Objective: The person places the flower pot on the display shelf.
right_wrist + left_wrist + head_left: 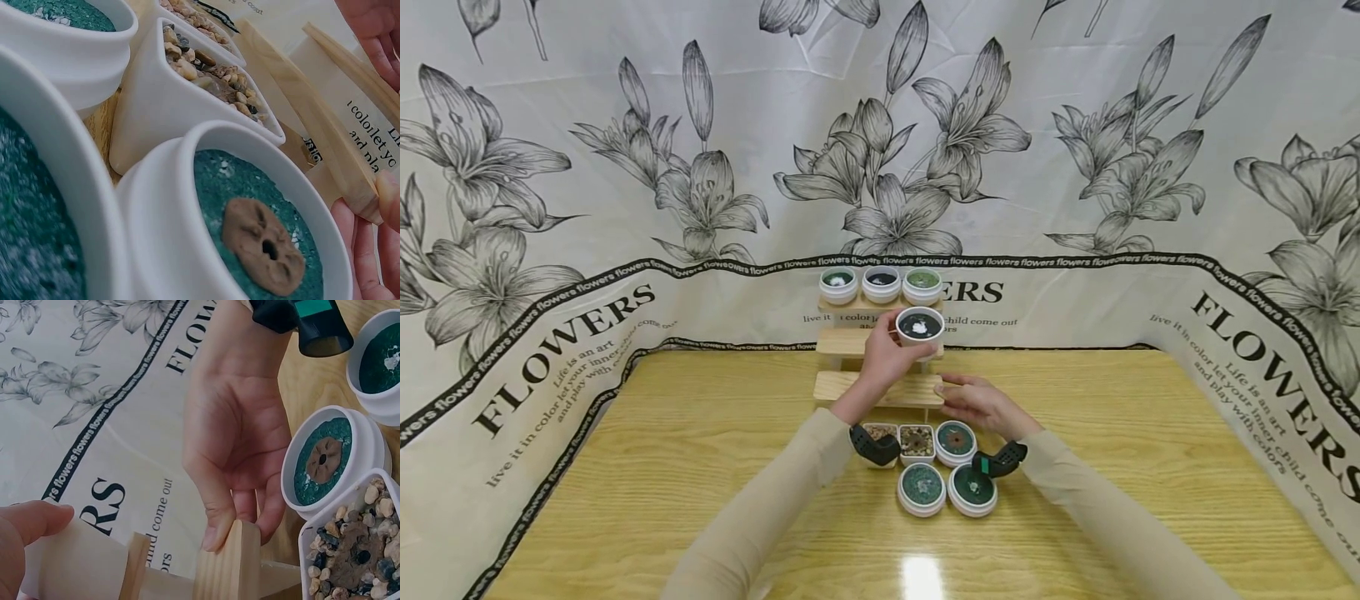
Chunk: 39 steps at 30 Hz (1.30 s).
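My left hand [886, 352] grips a small white round pot [908, 340] over the middle and upper steps of a three-tier wooden stand [880, 388]. Dark filling with a white patch in its centre shows inside this pot. With thumb above and fingers below, my right hand [981, 402] pinches the right end of the stand's lowest step. In the left wrist view, the pot's white side [81, 556] is partly cut off by the frame edge. The right wrist view has the thumb pressed on the board's end [362, 194].
Three white round pots [882, 293] line the top step. In front of the stand are two square pebble-filled pots [917, 455] and three round pots with green filling [922, 505]. A flower-printed cloth [730, 312] hangs behind and beside the wood-grain table [647, 467].
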{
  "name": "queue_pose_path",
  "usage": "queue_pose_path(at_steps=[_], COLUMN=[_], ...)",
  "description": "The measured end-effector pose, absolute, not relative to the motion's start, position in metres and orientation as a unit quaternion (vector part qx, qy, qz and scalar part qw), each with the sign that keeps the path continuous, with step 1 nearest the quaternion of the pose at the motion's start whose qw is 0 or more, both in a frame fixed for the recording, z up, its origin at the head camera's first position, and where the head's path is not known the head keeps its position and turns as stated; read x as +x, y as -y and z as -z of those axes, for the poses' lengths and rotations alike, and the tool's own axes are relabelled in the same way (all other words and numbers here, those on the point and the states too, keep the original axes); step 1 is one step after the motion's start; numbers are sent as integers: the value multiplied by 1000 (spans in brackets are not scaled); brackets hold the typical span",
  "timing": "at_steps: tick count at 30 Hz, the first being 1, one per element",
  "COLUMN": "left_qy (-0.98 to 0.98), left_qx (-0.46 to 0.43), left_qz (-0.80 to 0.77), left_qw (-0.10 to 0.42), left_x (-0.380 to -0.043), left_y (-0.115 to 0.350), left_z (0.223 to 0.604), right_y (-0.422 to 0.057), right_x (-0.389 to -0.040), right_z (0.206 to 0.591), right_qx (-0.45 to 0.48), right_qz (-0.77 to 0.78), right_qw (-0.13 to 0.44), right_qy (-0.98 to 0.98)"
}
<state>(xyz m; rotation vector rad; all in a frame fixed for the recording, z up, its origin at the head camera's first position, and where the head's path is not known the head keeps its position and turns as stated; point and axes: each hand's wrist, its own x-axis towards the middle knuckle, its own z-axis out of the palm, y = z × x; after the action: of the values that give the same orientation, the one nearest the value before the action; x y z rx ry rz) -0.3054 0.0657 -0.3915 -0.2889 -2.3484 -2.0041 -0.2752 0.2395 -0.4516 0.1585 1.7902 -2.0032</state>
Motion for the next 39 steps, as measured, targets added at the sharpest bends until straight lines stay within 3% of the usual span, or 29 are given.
queue_pose_path(at_steps=[39], left_qy=[734], left_qx=[-106], left_qz=[667], left_qw=[65], left_x=[-306], left_y=[-68], left_z=[401], right_y=[-240], right_x=[-275], right_z=[451], right_qx=[70], right_qz=[727], right_qw=[222], right_qy=[-646])
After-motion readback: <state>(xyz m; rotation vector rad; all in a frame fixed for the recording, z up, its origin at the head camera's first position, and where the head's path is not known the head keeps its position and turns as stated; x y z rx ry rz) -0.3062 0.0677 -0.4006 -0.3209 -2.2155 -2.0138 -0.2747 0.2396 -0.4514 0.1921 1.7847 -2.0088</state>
